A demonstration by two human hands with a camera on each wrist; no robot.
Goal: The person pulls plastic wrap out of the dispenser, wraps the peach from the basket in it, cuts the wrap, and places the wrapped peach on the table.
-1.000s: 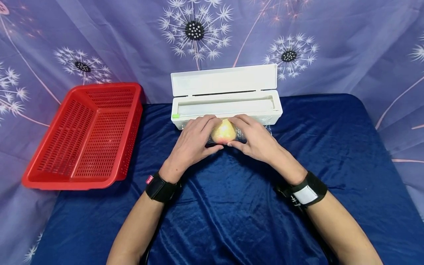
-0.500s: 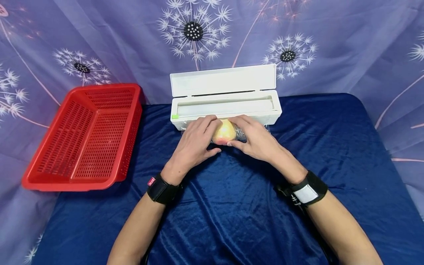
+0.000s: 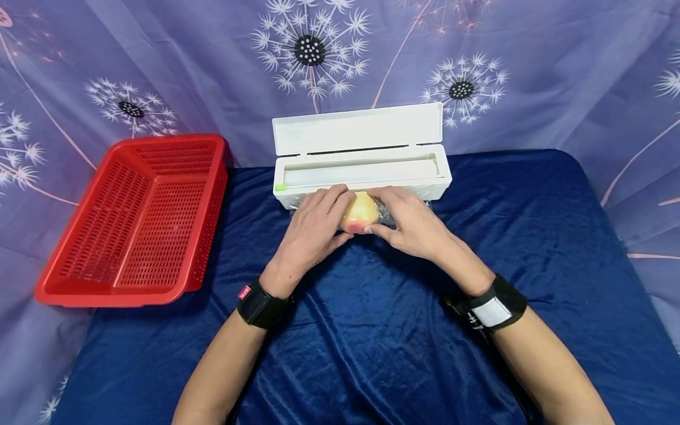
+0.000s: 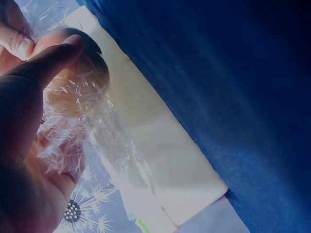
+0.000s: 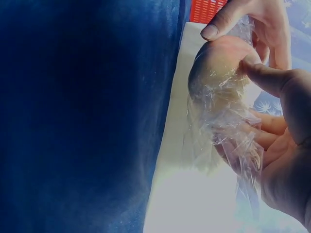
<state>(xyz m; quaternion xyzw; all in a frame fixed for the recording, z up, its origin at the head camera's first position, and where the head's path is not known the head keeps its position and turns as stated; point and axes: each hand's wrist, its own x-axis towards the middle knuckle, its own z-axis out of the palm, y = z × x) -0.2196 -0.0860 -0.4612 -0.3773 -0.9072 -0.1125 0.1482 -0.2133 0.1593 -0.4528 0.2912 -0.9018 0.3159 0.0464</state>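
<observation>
Left hand (image 3: 312,227) and right hand (image 3: 415,225) both got fingers gripping the film-covered fruit (image 3: 360,212), mid-frame. Open white box (image 3: 366,154) just above.

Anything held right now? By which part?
A yellow-and-red fruit with clear film about it; the left hand and right hand hold its opposite sides.

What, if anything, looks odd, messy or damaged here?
Nothing looks spilled or damaged. Only the clear film looks untidy: it bunches in crinkles against the fruit that the left hand and right hand hold. The white box, lid raised, and the red basket look ordinary.
</observation>
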